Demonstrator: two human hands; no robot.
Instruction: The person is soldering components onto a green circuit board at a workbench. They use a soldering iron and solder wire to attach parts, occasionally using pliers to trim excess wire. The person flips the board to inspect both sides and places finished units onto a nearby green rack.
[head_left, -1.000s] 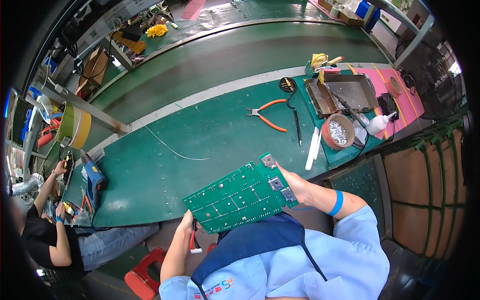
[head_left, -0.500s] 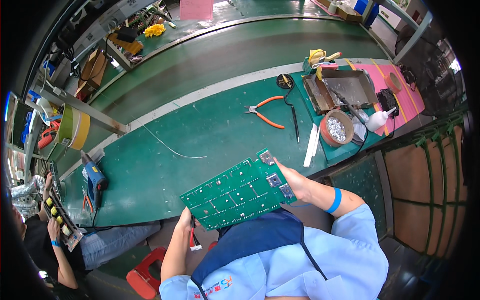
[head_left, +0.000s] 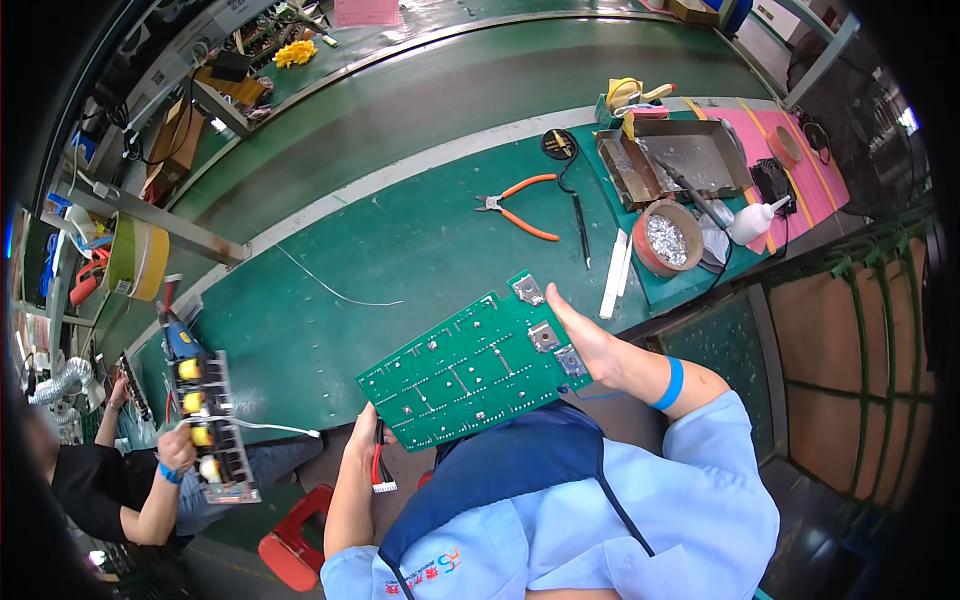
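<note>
A green circuit board [head_left: 462,384] is held tilted in front of my chest, over the table's near edge. Solder points cover its upper face, and three square metal pads sit along its right end. My left hand [head_left: 366,437] grips the lower left corner, its fingers mostly hidden under the board. Below that hand hangs a red and black cable [head_left: 378,468] with a white connector. My right hand [head_left: 587,338] supports the right edge, thumb pointing up along the side and other fingers hidden beneath. A thin blue wire [head_left: 598,397] shows near the board's lower right corner.
Beyond the board lie orange-handled cutters [head_left: 520,208], a black pen-like tool [head_left: 582,232] and white strips [head_left: 616,275]. To the right are a bowl [head_left: 664,238] of metal bits, a soldering iron [head_left: 690,190], a metal tray [head_left: 708,152] and a white bottle [head_left: 752,222]. At left, a co-worker's hand [head_left: 177,447] holds a component-laden board [head_left: 212,425].
The co-worker's component board has swung right and closer to my side, now in front of the heat gun. My board stays in both hands, shifted only slightly in view.
</note>
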